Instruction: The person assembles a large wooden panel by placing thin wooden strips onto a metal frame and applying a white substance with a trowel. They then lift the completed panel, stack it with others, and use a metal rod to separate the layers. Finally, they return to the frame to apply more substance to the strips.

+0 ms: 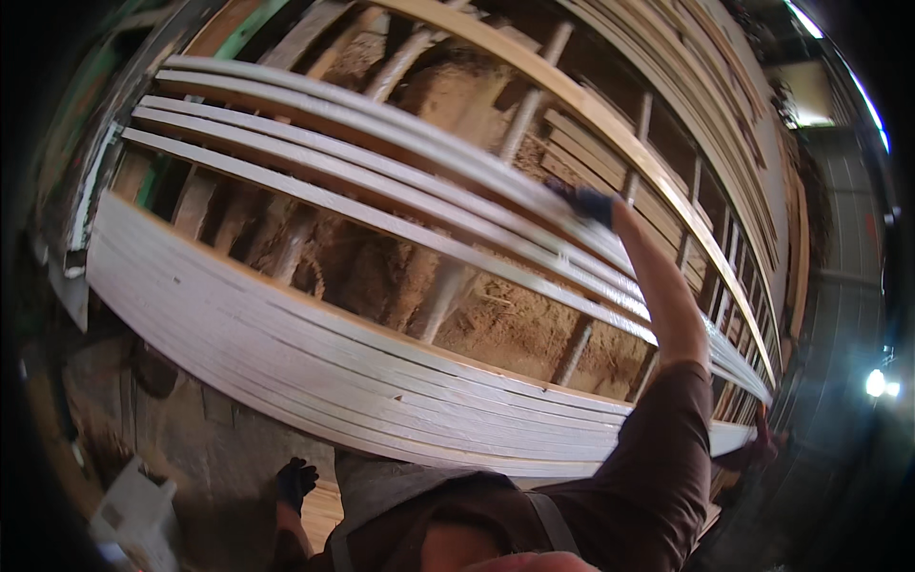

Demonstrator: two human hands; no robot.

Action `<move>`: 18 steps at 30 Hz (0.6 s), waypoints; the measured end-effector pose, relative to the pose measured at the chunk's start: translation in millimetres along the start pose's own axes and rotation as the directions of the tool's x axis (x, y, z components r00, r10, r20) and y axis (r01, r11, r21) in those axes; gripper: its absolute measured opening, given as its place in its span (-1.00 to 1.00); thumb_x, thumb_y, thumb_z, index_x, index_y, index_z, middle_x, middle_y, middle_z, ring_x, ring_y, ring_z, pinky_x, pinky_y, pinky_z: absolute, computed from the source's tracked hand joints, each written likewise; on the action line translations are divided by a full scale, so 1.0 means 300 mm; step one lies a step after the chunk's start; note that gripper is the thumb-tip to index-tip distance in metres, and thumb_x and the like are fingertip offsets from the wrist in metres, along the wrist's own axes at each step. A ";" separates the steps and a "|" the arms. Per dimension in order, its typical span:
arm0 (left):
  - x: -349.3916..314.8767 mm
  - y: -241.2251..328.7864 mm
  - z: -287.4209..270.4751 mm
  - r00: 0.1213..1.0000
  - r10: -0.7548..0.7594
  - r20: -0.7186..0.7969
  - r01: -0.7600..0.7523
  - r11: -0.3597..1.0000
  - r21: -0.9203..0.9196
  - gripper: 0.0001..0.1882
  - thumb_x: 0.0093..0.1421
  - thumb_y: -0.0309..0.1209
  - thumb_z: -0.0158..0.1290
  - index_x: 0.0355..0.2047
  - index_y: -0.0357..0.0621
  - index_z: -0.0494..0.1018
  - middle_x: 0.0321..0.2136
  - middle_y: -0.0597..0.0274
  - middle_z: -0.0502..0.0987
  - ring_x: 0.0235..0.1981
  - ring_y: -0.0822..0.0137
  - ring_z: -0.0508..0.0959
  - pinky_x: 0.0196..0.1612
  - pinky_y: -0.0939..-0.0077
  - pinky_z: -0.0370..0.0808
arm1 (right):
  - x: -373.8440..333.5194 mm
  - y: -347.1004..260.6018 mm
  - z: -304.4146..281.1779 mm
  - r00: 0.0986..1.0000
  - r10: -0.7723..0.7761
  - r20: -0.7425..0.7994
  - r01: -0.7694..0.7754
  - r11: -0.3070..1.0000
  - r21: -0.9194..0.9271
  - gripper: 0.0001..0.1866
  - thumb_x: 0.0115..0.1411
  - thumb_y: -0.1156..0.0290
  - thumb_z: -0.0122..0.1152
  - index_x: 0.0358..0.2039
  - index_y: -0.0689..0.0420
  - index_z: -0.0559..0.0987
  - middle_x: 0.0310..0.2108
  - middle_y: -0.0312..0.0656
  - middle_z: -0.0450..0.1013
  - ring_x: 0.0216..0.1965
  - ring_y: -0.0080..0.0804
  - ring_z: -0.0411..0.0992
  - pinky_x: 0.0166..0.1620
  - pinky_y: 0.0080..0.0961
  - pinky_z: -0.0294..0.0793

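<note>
Reaching far forward, my right hand (586,202) in a dark glove is at the farthest of several long white-faced boards (381,119). Its fingers look closed over that board's far edge, though hand and board are both smeared by motion. These boards lie spaced apart across round metal rollers (519,129). Closer to me, a row of white boards (286,357) lies side by side, their long edges touching. My left hand (297,481), also dark-gloved, hangs low on the left near my body, holding nothing, its fingers apart and slightly bent.
Beneath the rollers lie sawdust (515,334) and wood scraps. A bare wooden beam (591,100) crosses beyond the white boards, with stacked timber (696,86) farther off. A metal frame (86,205) borders the left ends. A reddish-gloved hand (760,446) of another person shows at the right.
</note>
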State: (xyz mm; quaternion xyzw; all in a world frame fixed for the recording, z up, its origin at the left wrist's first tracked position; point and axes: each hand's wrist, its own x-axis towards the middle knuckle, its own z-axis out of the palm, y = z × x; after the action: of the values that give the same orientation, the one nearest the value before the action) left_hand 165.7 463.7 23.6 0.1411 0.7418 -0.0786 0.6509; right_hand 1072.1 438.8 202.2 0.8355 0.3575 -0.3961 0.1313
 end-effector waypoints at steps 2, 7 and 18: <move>0.031 0.057 0.004 1.000 0.027 0.007 -0.027 0.999 -0.027 -0.57 0.36 -0.04 -0.03 -0.03 -0.13 0.44 -0.36 0.02 0.64 -0.51 0.12 0.62 -0.55 0.31 0.46 | -0.027 0.036 -0.137 0.914 0.125 -0.386 -0.049 0.978 0.202 -0.52 0.45 0.02 -0.17 -0.01 0.11 0.58 -0.21 0.09 0.57 -0.25 -0.19 0.57 -0.05 -0.24 0.49; 0.075 0.062 -0.009 0.995 -0.030 0.093 0.033 0.999 -0.029 -0.53 0.36 0.04 -0.05 -0.02 -0.10 0.44 -0.33 0.02 0.64 -0.47 0.09 0.62 -0.54 0.27 0.45 | -0.530 -0.205 0.043 0.808 -0.355 -0.471 0.549 0.745 0.380 -0.62 0.40 0.16 0.03 0.02 0.18 0.54 -0.13 -0.03 0.57 -0.12 -0.26 0.56 -0.04 -0.35 0.57; 0.140 0.197 0.023 0.981 -0.096 0.167 0.079 0.991 0.106 -0.53 0.35 0.03 -0.11 0.03 -0.03 0.43 -0.21 -0.02 0.64 -0.40 0.02 0.62 -0.44 0.13 0.48 | -0.382 -0.178 0.536 0.993 0.111 -0.046 0.089 -0.425 0.901 -0.35 0.39 -0.11 -0.03 0.31 0.07 0.29 0.25 0.09 0.32 0.19 -0.10 0.39 0.19 -0.10 0.45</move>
State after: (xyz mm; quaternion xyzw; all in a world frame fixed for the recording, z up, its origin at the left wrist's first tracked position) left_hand 185.8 522.2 -14.7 0.1331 0.6835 -0.1558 0.7006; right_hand 894.0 339.6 187.5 0.5831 -0.1447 -0.4620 -0.6524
